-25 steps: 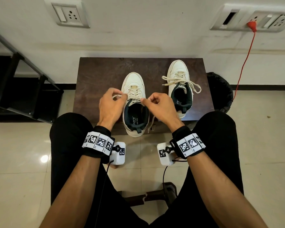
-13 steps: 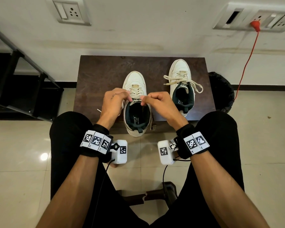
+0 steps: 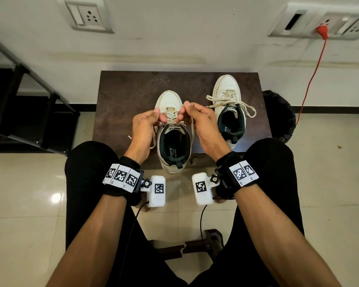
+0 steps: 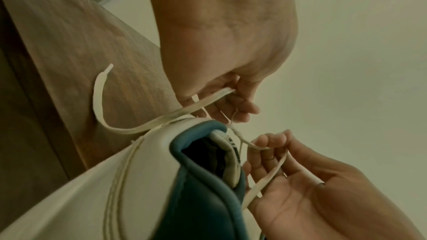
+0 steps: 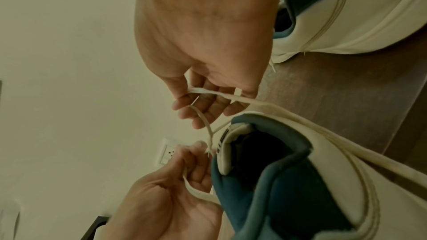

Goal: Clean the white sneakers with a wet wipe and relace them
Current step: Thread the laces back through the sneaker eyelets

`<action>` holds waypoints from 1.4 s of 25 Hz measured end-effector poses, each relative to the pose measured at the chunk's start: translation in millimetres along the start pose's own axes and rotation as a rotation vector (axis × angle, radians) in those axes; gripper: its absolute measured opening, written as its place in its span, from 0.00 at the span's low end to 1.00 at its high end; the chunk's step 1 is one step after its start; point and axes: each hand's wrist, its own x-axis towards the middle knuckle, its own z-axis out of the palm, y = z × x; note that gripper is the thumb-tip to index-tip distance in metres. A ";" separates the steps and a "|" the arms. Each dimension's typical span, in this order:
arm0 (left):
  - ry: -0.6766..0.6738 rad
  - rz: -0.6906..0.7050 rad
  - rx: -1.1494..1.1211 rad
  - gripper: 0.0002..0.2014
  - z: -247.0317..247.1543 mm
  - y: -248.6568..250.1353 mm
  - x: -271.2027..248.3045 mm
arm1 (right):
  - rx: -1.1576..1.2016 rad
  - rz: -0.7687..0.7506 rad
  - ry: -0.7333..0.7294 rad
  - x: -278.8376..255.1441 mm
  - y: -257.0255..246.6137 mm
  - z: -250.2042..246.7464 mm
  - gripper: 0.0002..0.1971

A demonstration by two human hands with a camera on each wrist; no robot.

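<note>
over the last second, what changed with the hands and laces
Both hands moved forward toward the toe of the near sneaker. The left hand and right hand kept their grip on the lace ends above its tongue. Far sneaker and table stayed put.

A pale wall (image 3: 174,27) rises behind a dark brown wooden table (image 3: 129,94) that stands against it. A switch-and-socket plate (image 3: 87,16) sits upper left; a wider socket panel (image 3: 319,21) upper right holds a red plug (image 3: 322,31) with its red cord (image 3: 311,79) trailing down. Glossy beige floor tiles (image 3: 25,193) reflect a light spot. A black metal rack (image 3: 29,112) stands left, a black bin (image 3: 282,114) right.
</note>
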 end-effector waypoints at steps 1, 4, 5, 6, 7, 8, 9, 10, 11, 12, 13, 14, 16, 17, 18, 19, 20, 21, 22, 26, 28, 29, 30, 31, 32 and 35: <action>0.035 -0.001 0.019 0.22 -1.6 -3.1 2.7 | -0.028 -0.004 0.022 1.9 1.5 0.3 0.16; 0.123 -0.004 0.105 0.25 -6.3 -9.9 8.9 | -0.122 -0.014 0.068 8.6 13.2 -3.3 0.17; 0.123 -0.005 0.108 0.25 -6.7 -11.7 9.6 | -0.152 -0.019 0.075 9.7 16.2 -6.0 0.17; 0.113 0.005 0.102 0.24 -6.1 -11.7 9.1 | -0.176 -0.031 0.070 11.3 18.3 -7.7 0.17; 0.095 0.025 0.098 0.24 -6.7 -11.4 8.0 | -0.206 -0.046 0.057 12.4 19.4 -7.5 0.16; 0.065 0.047 0.101 0.23 -7.7 -10.6 7.2 | -0.235 -0.061 0.039 13.8 21.3 -7.3 0.15; 0.026 0.069 0.109 0.21 -7.4 -9.8 6.3 | -0.282 -0.071 0.029 13.5 21.4 -6.5 0.15; -0.019 0.093 0.120 0.20 -6.4 -8.0 5.3 | -0.331 -0.084 0.020 13.5 22.2 -5.2 0.14; -0.058 0.111 0.128 0.19 -4.4 -7.7 4.0 | -0.397 -0.102 0.012 12.6 23.2 -3.8 0.13; -0.087 0.122 0.122 0.18 -2.0 -6.4 2.2 | -0.470 -0.134 0.000 11.6 24.7 -2.3 0.12; -0.104 0.127 0.106 0.17 0.0 -5.4 1.4 | -0.543 -0.169 -0.018 10.0 24.9 0.2 0.11; -0.117 0.127 0.088 0.17 2.1 -4.2 0.7 | -0.594 -0.200 -0.033 8.0 25.2 2.7 0.11; -0.132 0.114 0.060 0.18 6.4 -2.8 0.7 | -0.636 -0.238 -0.022 4.0 22.2 7.7 0.10; -0.135 0.102 0.048 0.19 8.1 -3.0 1.6 | -0.633 -0.238 -0.015 3.9 20.0 8.7 0.10; -0.139 0.090 0.037 0.20 9.6 -2.9 2.3 | -0.624 -0.225 -0.027 4.9 18.9 8.4 0.11; -0.142 0.075 0.028 0.20 11.1 -2.8 2.6 | -0.632 -0.202 -0.062 5.6 17.4 7.6 0.11; -0.145 0.061 0.021 0.20 12.4 -2.0 2.9 | -0.652 -0.179 -0.107 6.4 16.4 7.2 0.10; -0.149 0.047 0.017 0.20 13.4 -1.3 3.1 | -0.677 -0.159 -0.145 6.5 15.2 7.3 0.08; -0.154 0.035 0.018 0.20 14.3 -0.3 3.5 | -0.685 -0.144 -0.169 6.1 13.7 7.7 0.04; -0.162 0.030 0.058 0.19 15.2 1.1 2.5 | -0.621 -0.174 -0.135 0.3 14.5 14.5 0.08; -0.173 0.018 0.067 0.18 15.6 -0.1 3.2 | -0.651 -0.200 -0.026 1.1 20.1 18.8 0.09; -0.166 0.032 0.091 0.18 15.7 -2.0 4.7 | -0.677 -0.196 0.021 2.6 22.4 20.2 0.09; -0.150 0.075 0.144 0.17 15.2 -4.5 6.5 | -0.702 -0.186 0.050 4.1 24.1 20.9 0.09; -0.126 0.152 0.239 0.17 14.3 -7.5 7.9 | -0.725 -0.179 0.062 4.8 25.8 20.8 0.10; -0.096 0.258 0.371 0.15 12.9 -10.8 8.8 | -0.745 -0.178 0.063 5.4 26.6 20.6 0.10; 0.040 0.575 0.739 0.13 9.7 -16.8 4.9 | -0.791 -0.222 0.026 2.8 22.6 19.5 0.06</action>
